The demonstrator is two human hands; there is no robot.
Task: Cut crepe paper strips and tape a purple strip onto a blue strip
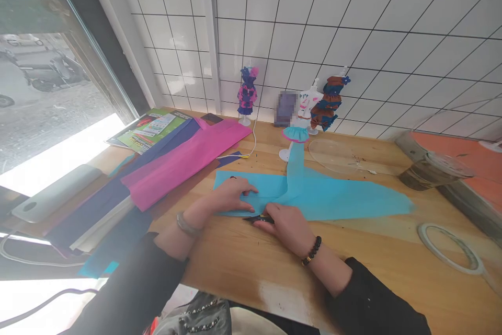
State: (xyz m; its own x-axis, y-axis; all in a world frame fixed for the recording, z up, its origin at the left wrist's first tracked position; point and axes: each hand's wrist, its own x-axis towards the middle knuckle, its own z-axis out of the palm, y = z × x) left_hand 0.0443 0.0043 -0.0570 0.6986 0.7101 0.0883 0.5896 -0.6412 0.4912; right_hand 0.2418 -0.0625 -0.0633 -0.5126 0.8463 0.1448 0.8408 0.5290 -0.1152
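Note:
A long sheet of light blue, thin fabric-like material (pixel 345 200) lies across the wooden table, with a strip of it (pixel 295 168) folded up toward the back. My left hand (pixel 231 195) rests on its left part, fingers apart and pressing it down. In my closed right hand (pixel 288 225) is a dark pointed cutting tool (pixel 254 218), its tip toward the left at the sheet's near edge. My fingers partly cover the tool, so I cannot tell its exact kind. Both hands are close together.
Pink sheet (pixel 188 160) and dark blue sheets (pixel 94 208) lie at left, near a grey-white device (pixel 57 194). Small dressed mannequins (pixel 247 95) stand by the tiled wall. A tape roll (pixel 451 250) and a clear cup (pixel 425 170) are at right. A white cable (pixel 254 141) crosses the back.

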